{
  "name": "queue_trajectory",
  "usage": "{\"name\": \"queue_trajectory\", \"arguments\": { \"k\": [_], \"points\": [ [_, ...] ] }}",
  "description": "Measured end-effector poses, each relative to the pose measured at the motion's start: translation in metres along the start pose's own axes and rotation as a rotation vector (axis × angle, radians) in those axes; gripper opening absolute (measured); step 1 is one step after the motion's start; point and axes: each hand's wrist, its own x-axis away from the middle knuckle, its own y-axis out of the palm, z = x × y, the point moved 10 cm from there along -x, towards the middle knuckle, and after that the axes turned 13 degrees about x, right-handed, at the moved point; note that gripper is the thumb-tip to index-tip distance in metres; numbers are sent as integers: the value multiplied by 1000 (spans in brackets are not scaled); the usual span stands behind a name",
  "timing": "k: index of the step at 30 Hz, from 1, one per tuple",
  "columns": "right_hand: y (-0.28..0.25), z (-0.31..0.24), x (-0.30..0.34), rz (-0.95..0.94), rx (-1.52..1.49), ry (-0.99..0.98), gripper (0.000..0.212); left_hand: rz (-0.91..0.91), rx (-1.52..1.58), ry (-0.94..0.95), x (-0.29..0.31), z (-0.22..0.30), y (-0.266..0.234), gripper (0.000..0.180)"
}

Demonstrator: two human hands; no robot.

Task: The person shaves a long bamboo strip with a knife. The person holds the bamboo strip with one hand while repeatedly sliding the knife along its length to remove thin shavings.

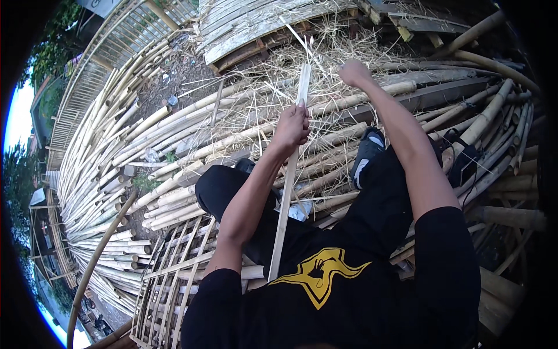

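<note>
My left hand (292,125) is closed round a long pale bamboo strip (285,203), which slants from my lap up and away from me. The strip's near end lies against my black shirt, and its far end is split into thin slivers (311,53). Off to the right of that far end, my right hand (353,74) is closed, with the forearm stretched forward. A thin, dark, blade-like tool seems to reach from it toward the slivers; its exact kind is too small to tell.
Pale shavings (331,46) cover the ground and poles ahead. Many bamboo poles (104,174) lie stacked on the left. A slatted wooden platform (250,26) stands beyond the shavings. A bamboo lattice (174,273) is near my left side, and more poles (488,116) lie at the right.
</note>
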Motion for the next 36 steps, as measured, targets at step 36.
{"name": "queue_trajectory", "arguments": {
  "k": [36],
  "points": [
    [-21, 129, -26, 83, -194, 331, 36, 38, 7, 50, 3, 40, -20, 25]
  ]
}}
